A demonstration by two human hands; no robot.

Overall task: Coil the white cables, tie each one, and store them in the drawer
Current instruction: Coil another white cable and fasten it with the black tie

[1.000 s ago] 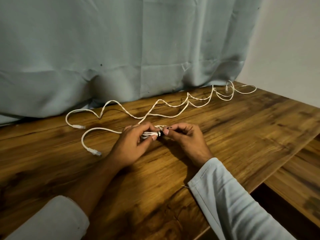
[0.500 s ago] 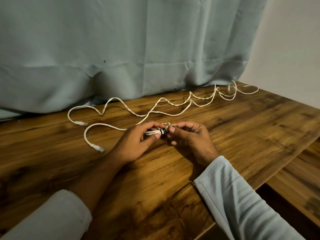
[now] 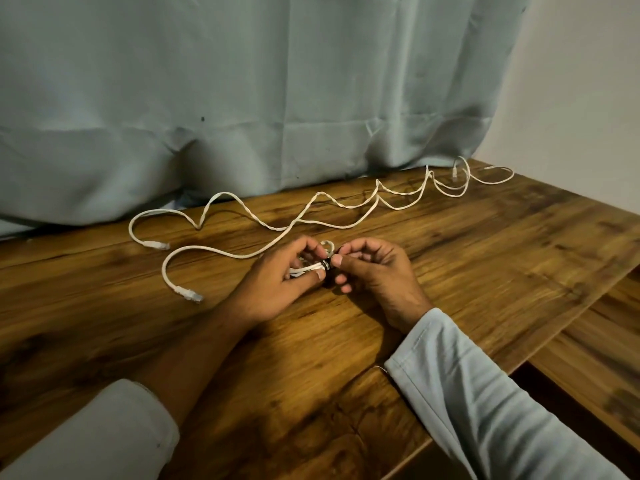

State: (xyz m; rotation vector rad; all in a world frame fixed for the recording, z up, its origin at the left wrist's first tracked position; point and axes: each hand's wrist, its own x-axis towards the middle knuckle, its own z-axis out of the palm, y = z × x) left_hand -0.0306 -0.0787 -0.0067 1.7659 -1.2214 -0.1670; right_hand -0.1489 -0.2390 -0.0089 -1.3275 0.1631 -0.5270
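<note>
My left hand (image 3: 277,282) grips a small coiled white cable (image 3: 308,269) just above the wooden table (image 3: 485,258), thumb and fingers curled round the bundle. A black tie (image 3: 326,265) wraps the coil's right end. My right hand (image 3: 374,271) pinches that tie between thumb and forefinger. Two loose white cables (image 3: 322,223) trail across the table from the far right corner toward the left. Their plugs lie at the left (image 3: 156,244) and front left (image 3: 188,294). The rest of the coil is hidden inside my left hand.
A pale blue curtain (image 3: 242,98) hangs along the table's back edge. A white wall (image 3: 581,81) stands at the right. A lower wooden surface (image 3: 595,358) sits beyond the table's right edge, with a dark gap beneath it. No drawer is in view.
Both hands have stayed together on the coil; my right fingers have shifted on the black tie at its end. The loose cables have not moved.
</note>
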